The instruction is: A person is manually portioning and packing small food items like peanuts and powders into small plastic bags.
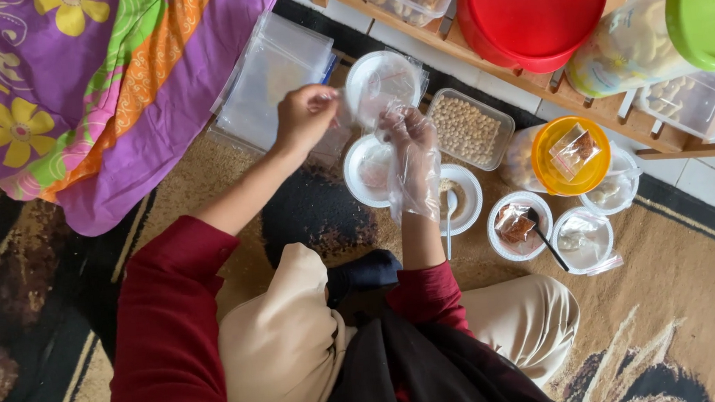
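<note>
My left hand [304, 116] is bare and pinches the edge of a small clear plastic bag [365, 107]. My right hand [410, 150] wears a loose clear plastic glove and its fingers grip the same bag from the other side. The bag hangs above two white bowls [381, 73] [361, 175]; what they hold is hard to make out. Just right of my gloved wrist stands a white bowl [468, 201] with a spoon [449, 223] in it.
A clear tub of round beige nuts [466, 126] sits beside the bowls, then an orange-lidded jar [571, 159] with a small packet on top and several more white bowls [519, 226]. A stack of clear bags [271, 76], a purple flowered cloth [68, 88], and a wooden rack [535, 85] with a red lid [533, 4] and a green-lidded jar [704, 12] surround them.
</note>
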